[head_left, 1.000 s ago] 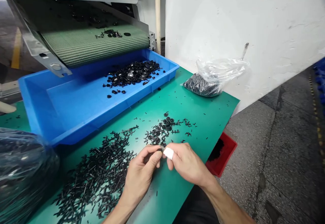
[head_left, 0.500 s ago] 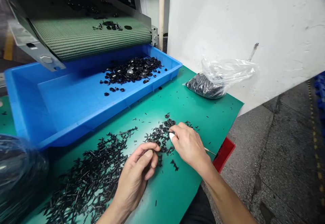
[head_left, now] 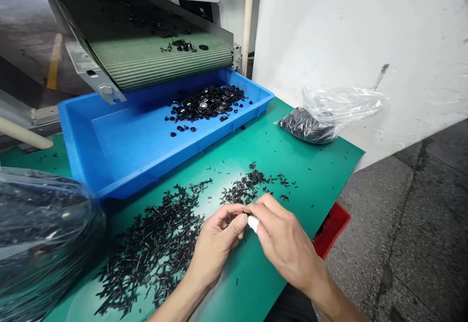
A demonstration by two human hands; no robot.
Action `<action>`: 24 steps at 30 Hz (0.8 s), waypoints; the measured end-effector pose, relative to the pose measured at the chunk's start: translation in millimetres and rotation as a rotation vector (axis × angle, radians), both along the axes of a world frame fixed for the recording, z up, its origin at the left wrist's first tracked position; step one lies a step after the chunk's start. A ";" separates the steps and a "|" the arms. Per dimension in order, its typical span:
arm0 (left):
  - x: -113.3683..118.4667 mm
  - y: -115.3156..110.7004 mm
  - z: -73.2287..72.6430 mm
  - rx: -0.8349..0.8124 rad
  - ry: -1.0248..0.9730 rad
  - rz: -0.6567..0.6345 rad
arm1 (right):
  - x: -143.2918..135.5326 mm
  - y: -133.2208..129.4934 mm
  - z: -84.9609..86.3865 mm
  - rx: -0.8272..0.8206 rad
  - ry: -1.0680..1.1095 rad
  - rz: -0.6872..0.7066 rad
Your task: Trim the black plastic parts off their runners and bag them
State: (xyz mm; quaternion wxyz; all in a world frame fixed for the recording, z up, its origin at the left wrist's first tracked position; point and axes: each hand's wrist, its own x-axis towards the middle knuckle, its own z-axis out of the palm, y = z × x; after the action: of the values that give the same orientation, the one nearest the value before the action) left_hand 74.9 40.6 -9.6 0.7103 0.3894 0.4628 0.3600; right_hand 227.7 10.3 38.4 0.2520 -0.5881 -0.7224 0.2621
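My left hand (head_left: 218, 239) is closed, with thumb and fingertips pinched round a small black plastic part, mostly hidden by the fingers. Against it my right hand (head_left: 287, 241) is closed too, its fingertips meeting the left ones; a white cover (head_left: 253, 223) wraps its thumb tip. A thin stick-like tool is in the right hand, now almost wholly hidden. Just beyond the fingers lies a small pile of black plastic pieces (head_left: 239, 190), some round, some branched. A larger heap of black branched pieces (head_left: 149, 244) spreads on the green tabletop (head_left: 256, 283) left of my hands.
Behind the heap stands a blue tray (head_left: 120, 159) with round black parts (head_left: 210, 103), under a green conveyor belt (head_left: 171, 68). A clear bag of black parts (head_left: 309, 126) lies back right, a big plastic bag (head_left: 44, 234) at left. A red bin (head_left: 334, 227) sits below the right edge.
My right hand has come back from the small pile to meet my left fingertips. The tool's shaft, plain before, is now hardly visible. The view has shifted left.
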 end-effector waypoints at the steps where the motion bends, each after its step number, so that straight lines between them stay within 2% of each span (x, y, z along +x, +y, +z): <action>1: -0.2 -0.1 -0.5 -0.006 -0.016 0.019 | -0.6 -2.6 1.0 0.000 -0.008 0.008; 3: -0.4 -0.7 -1.3 -0.019 -0.041 0.067 | -1.5 -8.4 -1.3 0.040 -0.074 -0.027; 8: -0.4 -3.7 -3.0 -0.044 -0.024 0.118 | -8.8 -20.6 -20.9 0.233 -0.222 -0.182; 19: 0.0 -6.7 -5.7 0.032 0.142 0.119 | -24.7 -19.6 -30.6 0.345 -0.367 -0.213; 24: -1.3 -7.9 -4.9 0.041 0.175 0.138 | -25.3 -20.6 -32.3 0.367 -0.348 -0.200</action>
State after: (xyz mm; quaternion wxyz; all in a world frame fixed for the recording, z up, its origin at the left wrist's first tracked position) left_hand 73.6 32.7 -14.5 0.6325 0.4011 0.5414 0.3821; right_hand 202.5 -10.3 6.1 0.2511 -0.6371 -0.7288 -0.0045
